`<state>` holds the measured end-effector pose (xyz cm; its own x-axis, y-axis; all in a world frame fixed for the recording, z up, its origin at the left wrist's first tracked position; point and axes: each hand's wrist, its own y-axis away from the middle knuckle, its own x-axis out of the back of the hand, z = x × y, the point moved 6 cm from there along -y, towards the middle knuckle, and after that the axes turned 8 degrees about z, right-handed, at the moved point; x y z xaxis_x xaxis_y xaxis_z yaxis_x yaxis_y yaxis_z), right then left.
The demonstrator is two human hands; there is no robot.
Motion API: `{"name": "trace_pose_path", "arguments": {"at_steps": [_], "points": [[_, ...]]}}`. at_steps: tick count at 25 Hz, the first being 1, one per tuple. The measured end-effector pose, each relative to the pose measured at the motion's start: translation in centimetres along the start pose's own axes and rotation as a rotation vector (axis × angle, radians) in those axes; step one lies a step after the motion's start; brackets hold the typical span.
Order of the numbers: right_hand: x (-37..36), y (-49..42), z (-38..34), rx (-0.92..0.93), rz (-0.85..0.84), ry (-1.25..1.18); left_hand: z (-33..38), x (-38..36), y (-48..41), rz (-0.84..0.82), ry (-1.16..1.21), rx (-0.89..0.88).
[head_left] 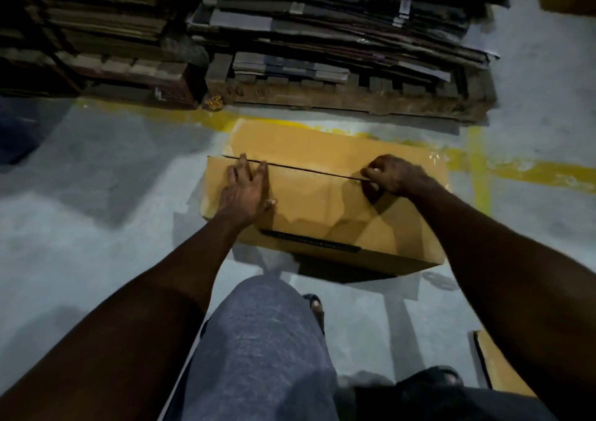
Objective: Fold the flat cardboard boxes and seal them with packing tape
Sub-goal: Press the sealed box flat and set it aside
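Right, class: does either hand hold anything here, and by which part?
The left hand holds nothing; its straight fingers press the cardboard box top beside the seam. The right hand curls at the seam; whether it pinches anything cannot be told.

We reach both bare arms forward and down, the left forearm [180,275] coming in from the lower left and the right forearm [477,243] from the lower right, with the wrists roughly level and well apart. Our left hand [246,191] lies palm-down, its straight, slightly spread fingers pressing on top of the cardboard box [322,214], thumb out to the side. Our right hand [392,175] is curled knuckles-up, fingertips and thumb pinching at that box's flap edge.
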<state>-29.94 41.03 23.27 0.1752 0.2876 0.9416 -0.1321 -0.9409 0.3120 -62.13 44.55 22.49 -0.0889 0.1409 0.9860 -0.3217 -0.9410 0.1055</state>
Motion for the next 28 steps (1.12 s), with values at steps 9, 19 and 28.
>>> {"name": "trace_pose_path", "arguments": {"at_steps": [9, 19, 28], "points": [[-7.4, 3.4, 6.0, -0.380, 0.146, -0.045, 1.9, -4.7, -3.0, -0.211, -0.015, -0.045], [-7.8, 1.9, 1.2, -0.565, 0.264, -0.354, -0.4, -6.4, -1.8, -0.236, -0.149, -0.311], [-7.7, -11.5, -25.2, 0.027, 0.216, -0.462, -20.4, -2.1, -3.8, -0.107, -0.233, 0.062]]}}
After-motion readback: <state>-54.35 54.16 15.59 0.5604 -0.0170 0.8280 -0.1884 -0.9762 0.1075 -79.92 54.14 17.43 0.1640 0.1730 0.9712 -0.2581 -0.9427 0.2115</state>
